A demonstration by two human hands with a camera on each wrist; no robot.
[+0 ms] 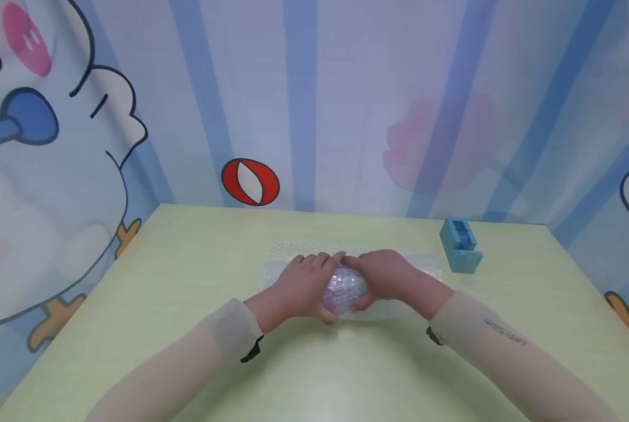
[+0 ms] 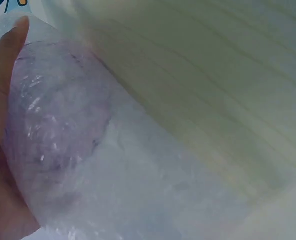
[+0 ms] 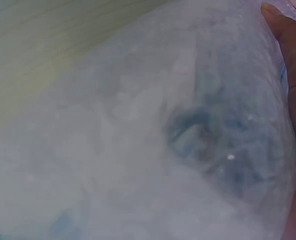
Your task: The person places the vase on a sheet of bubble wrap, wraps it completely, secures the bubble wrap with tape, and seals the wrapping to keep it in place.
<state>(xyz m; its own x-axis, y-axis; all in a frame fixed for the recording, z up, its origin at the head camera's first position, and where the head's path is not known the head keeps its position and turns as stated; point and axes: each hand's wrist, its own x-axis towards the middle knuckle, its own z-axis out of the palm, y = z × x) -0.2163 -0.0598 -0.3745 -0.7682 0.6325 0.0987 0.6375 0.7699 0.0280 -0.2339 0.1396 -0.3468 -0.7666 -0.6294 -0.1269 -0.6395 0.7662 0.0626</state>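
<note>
A rounded bundle in clear bubble wrap sits between both hands near the middle of the table, with a purple-pink thing showing through the plastic. My left hand curves around its left side, fingers over the top and thumb low at the front. On the other side my right hand holds it with bent fingers and thumb. In the left wrist view the purple shape shows under the wrap. The right wrist view shows a bluish, blurred patch through the plastic. Loose ends of the wrap spread flat to both sides.
A blue tape dispenser stands at the right rear of the pale yellow-green table. Behind the table hangs a striped blue backdrop with cartoon prints.
</note>
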